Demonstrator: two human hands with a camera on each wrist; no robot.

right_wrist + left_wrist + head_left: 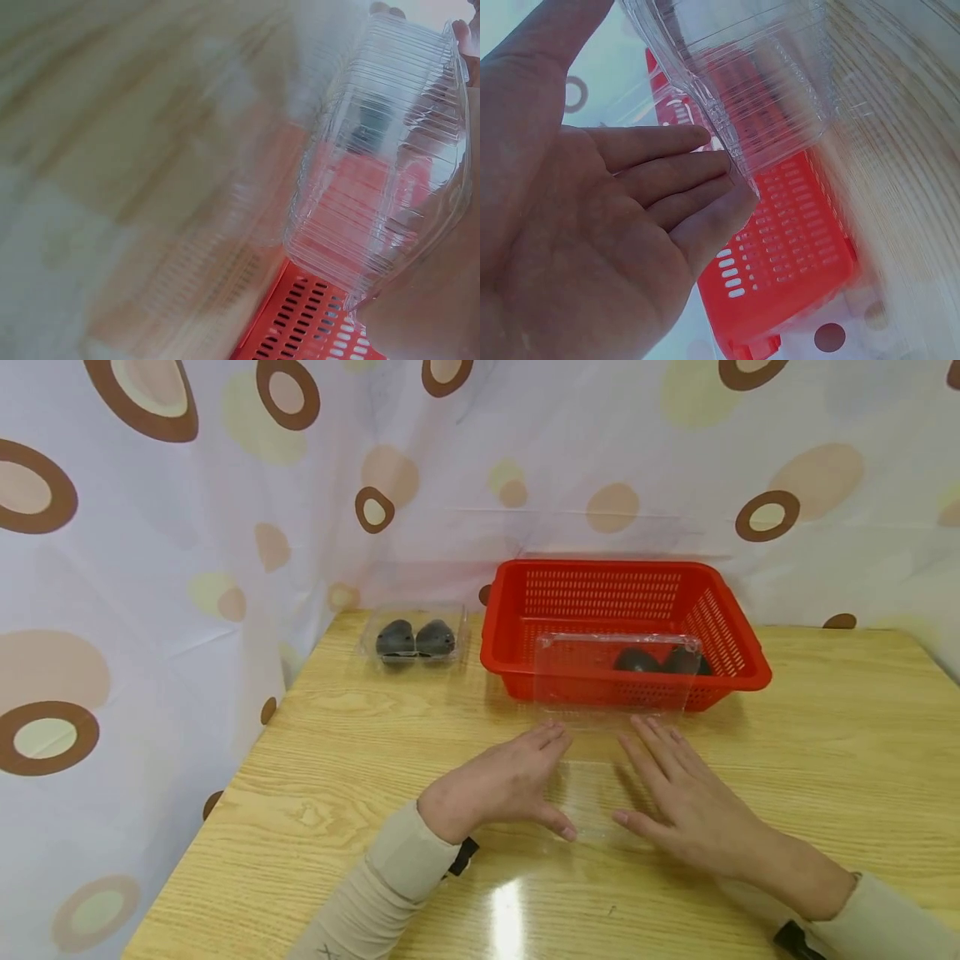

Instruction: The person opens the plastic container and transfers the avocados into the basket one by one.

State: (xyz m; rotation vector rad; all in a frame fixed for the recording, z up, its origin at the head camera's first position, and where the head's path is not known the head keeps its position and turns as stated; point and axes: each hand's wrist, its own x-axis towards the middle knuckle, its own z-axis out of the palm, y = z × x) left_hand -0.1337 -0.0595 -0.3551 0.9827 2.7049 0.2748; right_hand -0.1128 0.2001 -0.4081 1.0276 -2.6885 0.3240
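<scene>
A clear plastic clamshell box stands on the table between my hands, its lid raised at the back. My left hand is at the box's left side, fingers extended; in the left wrist view the fingertips meet the box's rim. On the opposite side is my right hand, fingers straight and thumb spread. In the right wrist view the box lies close against this hand, whose fingers are partly seen through the plastic. I see no fruit inside this box.
Behind the lid stands a red perforated basket with several dark, avocado-like fruits at its right front. Left of it, a closed clear box holds two visible dark fruits. A patterned curtain hangs along the table's back and left.
</scene>
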